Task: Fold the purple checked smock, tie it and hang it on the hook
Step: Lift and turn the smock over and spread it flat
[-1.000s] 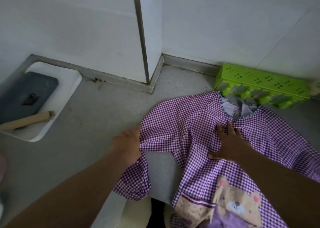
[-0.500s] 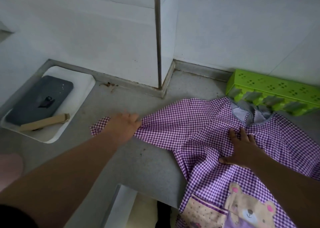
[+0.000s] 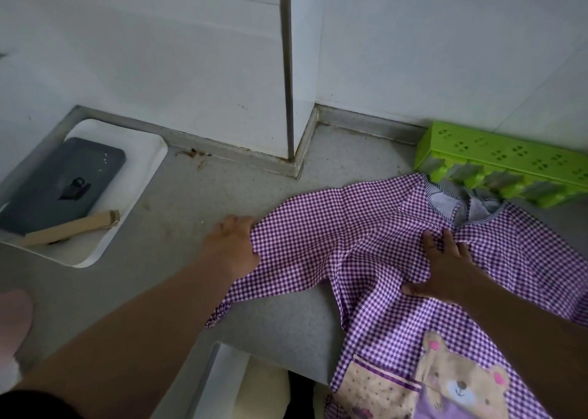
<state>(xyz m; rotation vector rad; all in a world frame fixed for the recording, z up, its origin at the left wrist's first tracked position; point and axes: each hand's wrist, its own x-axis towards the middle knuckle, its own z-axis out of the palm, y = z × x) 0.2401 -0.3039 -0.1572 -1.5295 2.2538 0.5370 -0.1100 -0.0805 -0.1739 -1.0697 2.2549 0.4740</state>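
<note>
I have the smock spread face-up at the worktop's right front edge, hem hanging over. My right hand presses flat to anchor it; my left hand seems to pinch the sleeve, pulling it straight for folding.

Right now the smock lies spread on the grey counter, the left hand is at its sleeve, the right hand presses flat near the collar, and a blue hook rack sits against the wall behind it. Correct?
Not quite: the hook rack is green, not blue, as the head view shows. The rest holds: the purple checked smock lies on the grey counter, left hand at its sleeve, right hand flat near the collar.
</note>
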